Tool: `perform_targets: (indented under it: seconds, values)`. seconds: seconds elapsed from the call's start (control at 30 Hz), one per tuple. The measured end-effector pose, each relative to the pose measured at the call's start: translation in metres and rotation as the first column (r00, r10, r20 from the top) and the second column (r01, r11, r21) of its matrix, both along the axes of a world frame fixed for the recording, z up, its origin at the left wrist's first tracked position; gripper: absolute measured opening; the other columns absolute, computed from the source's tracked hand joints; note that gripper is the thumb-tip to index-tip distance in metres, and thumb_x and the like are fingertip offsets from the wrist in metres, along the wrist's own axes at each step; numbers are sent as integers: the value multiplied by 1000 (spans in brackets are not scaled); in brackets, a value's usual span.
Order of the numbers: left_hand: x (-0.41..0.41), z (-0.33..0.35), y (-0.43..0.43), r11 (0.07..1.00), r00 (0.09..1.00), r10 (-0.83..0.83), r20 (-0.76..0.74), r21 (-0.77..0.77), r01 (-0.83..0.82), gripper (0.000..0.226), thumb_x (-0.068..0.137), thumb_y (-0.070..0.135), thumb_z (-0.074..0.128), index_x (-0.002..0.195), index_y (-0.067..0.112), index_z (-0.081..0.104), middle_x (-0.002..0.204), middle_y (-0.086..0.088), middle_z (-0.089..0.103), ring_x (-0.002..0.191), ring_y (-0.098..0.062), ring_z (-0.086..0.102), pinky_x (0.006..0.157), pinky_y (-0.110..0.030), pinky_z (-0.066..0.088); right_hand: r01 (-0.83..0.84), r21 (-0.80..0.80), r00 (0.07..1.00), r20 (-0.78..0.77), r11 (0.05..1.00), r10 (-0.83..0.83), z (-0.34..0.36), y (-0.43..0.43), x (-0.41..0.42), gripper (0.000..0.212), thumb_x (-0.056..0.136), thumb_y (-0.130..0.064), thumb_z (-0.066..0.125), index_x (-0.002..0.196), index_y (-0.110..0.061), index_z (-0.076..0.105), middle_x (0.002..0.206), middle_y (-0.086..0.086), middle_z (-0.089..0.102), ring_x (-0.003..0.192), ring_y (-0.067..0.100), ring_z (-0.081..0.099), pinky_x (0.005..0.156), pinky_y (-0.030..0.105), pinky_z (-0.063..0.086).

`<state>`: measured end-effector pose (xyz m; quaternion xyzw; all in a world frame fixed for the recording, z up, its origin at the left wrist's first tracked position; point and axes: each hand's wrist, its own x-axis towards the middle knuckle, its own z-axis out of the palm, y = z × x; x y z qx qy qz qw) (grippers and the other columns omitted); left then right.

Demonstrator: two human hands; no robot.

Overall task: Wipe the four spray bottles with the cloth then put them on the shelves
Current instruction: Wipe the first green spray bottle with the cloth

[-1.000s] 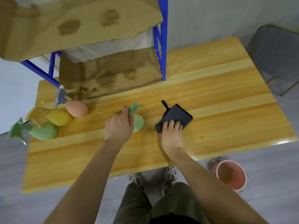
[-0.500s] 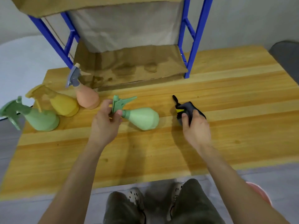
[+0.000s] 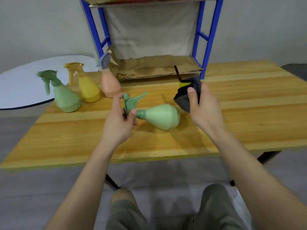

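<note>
No readable text, label, brand or number shows on anything in view

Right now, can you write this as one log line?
left hand: holds green bottle by sprayer | right hand: holds cloth | shelves: empty

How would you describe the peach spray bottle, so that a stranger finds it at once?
Start at the blue shelf rack on the wooden table. By its left leg, three bottles stand in a row. The peach spray bottle is nearest the rack, and it alone has a grey-blue trigger head.
</note>
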<state>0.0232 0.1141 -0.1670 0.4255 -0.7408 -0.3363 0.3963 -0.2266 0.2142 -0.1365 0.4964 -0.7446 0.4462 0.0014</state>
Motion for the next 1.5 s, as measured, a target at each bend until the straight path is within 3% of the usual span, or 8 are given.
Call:
perform_targets:
  seconds: [0.17,0.3,0.47,0.6,0.8,1.07,1.23,1.5]
  values:
    - [12,1,22,1000,1000,11,-26,15,-11,56,107,15,62,148,41,35,83,-8,76,67,-26,75,72,-58,64,-332,322,849,-307,887,429,-17,31,50,61,100,-63,60,136,-15,49,151,7,54,140,28,49,114,39,41]
    - [20,9,32,1000,1000,-21,-19,-16,21,64,107,14,63,153,44,31,79,-9,75,65,-22,72,71,-56,64,-352,260,907,-141,899,396,-5,23,42,49,105,-65,42,132,-25,53,133,-5,63,131,23,54,98,29,38]
    - [24,11,32,999,999,-52,-15,-4,52,64,107,16,64,152,46,31,78,-7,70,65,-18,71,70,-57,63,-397,445,916,136,803,377,-9,-2,36,115,75,-97,40,164,-23,37,157,1,55,142,24,52,117,43,43]
    - [27,10,38,998,999,-44,17,-43,45,63,103,21,70,149,43,33,80,-7,73,64,-13,72,67,-40,61,-435,433,891,82,789,447,-13,2,29,98,79,-95,44,154,-32,46,147,-6,58,131,18,56,112,41,48]
    - [17,13,40,993,998,-45,43,-104,49,67,102,5,64,148,46,36,84,3,69,72,-22,70,68,-43,59,-430,319,734,-421,845,533,-16,-6,64,67,94,-71,57,143,-25,56,136,-3,63,128,21,54,113,37,43]
    - [24,6,40,998,999,-40,-5,-56,40,61,103,19,70,147,46,37,88,-7,74,68,-18,72,76,-55,63,-438,290,875,-78,851,477,-24,6,23,36,106,-61,48,112,-27,55,107,-8,62,104,22,59,84,40,45]
    - [23,6,40,993,999,-46,29,-110,49,63,103,20,71,148,47,36,97,-5,72,75,-33,70,76,-57,61,-441,344,748,-370,829,551,-17,-9,57,54,100,-65,46,140,-31,58,135,-6,68,124,21,58,108,38,44]
    - [26,-2,45,997,999,-41,-30,-65,39,64,102,15,71,148,43,38,87,-5,70,71,-25,72,75,-58,62,-405,291,914,112,867,390,-13,-13,36,20,106,-52,53,100,-36,64,99,-5,72,98,27,64,79,37,47]
